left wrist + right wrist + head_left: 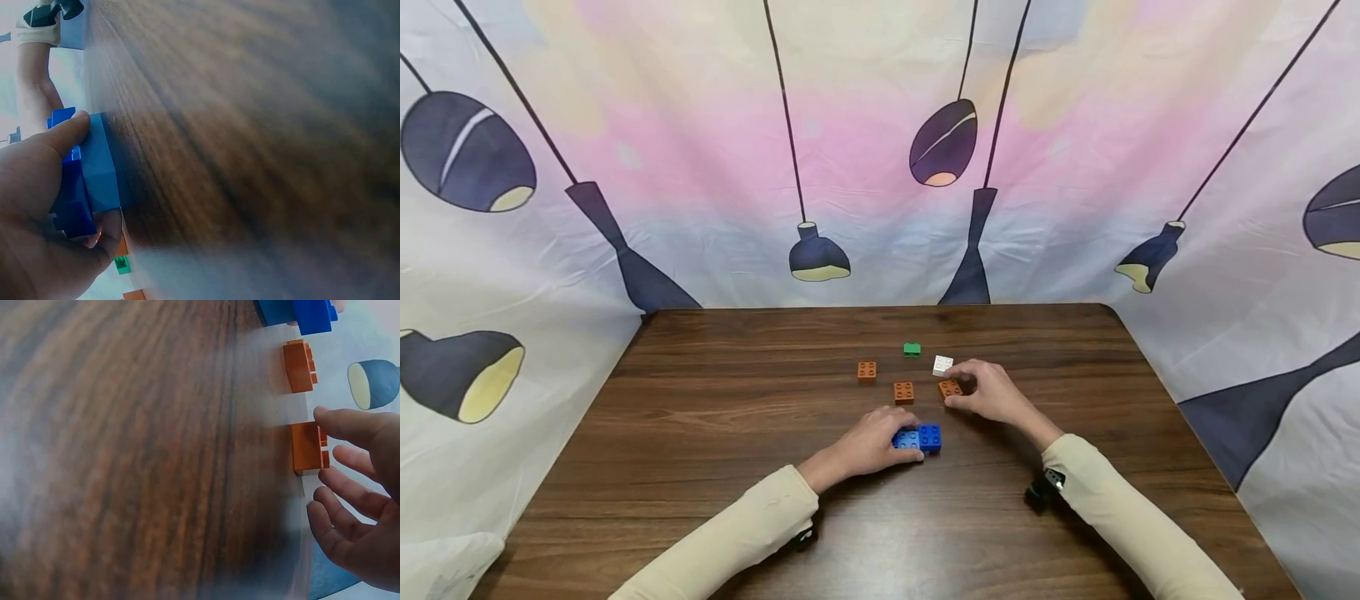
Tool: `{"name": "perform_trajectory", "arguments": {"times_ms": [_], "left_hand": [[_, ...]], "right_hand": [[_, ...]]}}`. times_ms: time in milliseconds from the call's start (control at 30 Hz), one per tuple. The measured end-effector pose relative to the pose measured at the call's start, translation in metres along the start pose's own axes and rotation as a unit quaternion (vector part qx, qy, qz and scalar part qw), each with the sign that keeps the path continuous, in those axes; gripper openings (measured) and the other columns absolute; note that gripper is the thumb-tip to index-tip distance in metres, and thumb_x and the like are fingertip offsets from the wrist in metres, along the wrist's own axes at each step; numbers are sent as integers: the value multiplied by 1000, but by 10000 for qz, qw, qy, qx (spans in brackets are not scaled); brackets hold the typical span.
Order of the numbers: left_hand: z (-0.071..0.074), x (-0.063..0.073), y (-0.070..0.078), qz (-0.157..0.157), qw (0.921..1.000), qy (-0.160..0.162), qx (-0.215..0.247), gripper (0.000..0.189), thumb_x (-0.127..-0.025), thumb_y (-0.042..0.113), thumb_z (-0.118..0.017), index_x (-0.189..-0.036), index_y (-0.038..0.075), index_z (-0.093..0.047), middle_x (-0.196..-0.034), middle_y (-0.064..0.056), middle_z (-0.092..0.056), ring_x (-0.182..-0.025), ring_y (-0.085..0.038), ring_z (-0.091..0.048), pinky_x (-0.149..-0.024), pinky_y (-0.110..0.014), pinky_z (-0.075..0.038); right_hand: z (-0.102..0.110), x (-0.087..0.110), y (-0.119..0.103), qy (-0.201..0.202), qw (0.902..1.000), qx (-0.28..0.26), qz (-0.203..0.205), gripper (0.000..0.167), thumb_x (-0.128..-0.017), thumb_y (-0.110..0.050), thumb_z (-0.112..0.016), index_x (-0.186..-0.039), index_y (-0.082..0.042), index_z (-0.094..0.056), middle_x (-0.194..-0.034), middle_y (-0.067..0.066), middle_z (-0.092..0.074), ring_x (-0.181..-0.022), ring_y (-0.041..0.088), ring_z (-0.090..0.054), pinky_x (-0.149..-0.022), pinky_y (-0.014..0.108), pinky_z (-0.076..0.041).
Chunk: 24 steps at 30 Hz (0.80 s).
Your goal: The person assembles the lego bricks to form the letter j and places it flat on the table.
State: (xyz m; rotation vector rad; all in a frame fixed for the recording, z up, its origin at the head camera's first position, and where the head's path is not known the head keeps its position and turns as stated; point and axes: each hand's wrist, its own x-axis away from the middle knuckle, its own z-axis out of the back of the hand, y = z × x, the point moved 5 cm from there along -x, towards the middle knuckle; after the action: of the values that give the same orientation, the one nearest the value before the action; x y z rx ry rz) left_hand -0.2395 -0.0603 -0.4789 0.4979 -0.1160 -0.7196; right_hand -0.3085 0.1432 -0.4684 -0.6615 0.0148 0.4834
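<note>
My left hand [868, 442] holds a joined block of blue bricks [929, 437] low over or on the table, thumb on one side and fingers on the other. In the left wrist view, dark blue bricks [76, 200] sit on a lighter blue brick [100, 165]. My right hand [992, 392] surrounds an orange brick [950, 388], thumb at its near side and fingers spread at the far side. From the right wrist view, the thumb tip is close to that orange brick [306, 447]; firm contact is not plain. A white brick [943, 365] lies just behind it.
Two other orange bricks stand left of the right hand, one nearer [903, 392] and one farther back [867, 371]. A green brick [912, 349] lies farthest back. The brown wooden table [715, 400] meets a printed cloth backdrop [880, 167] behind and at both sides.
</note>
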Motion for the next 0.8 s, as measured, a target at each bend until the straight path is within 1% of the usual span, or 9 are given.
{"name": "perform_trajectory", "arguments": {"times_ms": [167, 367, 600, 800], "left_hand": [[0, 0, 0, 16, 10000, -25, -9, 46, -94, 40, -74, -127, 8, -67, -122, -6, -70, -110, -21, -62, -95, -43, -50], [1, -1, 1, 62, 9999, -79, 3, 46, -94, 39, -74, -128, 9, -67, -123, -6, -69, -112, -21, -62, -96, -43, -49], [0, 0, 1, 57, 10000, -66, 23, 46, -94, 38, -75, -128, 8, -67, -123, -6, -69, -111, -21, -62, -95, -41, -50], [0, -1, 0, 67, 10000, -51, 1, 46, -94, 39, -75, -128, 8, -67, -123, -5, -70, -111, -20, -62, -94, -41, -50]], "right_hand": [[-5, -2, 4, -42, 10000, 80, 6, 40, -84, -24, -87, -120, -13, -74, -115, 7, -71, -100, 24, -66, -87, 46, -54], [-8, -4, 6, -78, 9998, 135, -82, 39, -83, -21, -87, -119, -12, -74, -114, 7, -71, -100, 24, -66, -86, 45, -54], [-8, -4, 7, -72, 9999, 123, -69, 39, -83, -18, -87, -118, -9, -75, -112, 9, -72, -98, 24, -67, -86, 44, -54], [-7, -3, 8, -54, 9998, 194, -92, 37, -83, -18, -87, -117, -9, -75, -111, 9, -72, -98, 24, -67, -85, 44, -55]]}}
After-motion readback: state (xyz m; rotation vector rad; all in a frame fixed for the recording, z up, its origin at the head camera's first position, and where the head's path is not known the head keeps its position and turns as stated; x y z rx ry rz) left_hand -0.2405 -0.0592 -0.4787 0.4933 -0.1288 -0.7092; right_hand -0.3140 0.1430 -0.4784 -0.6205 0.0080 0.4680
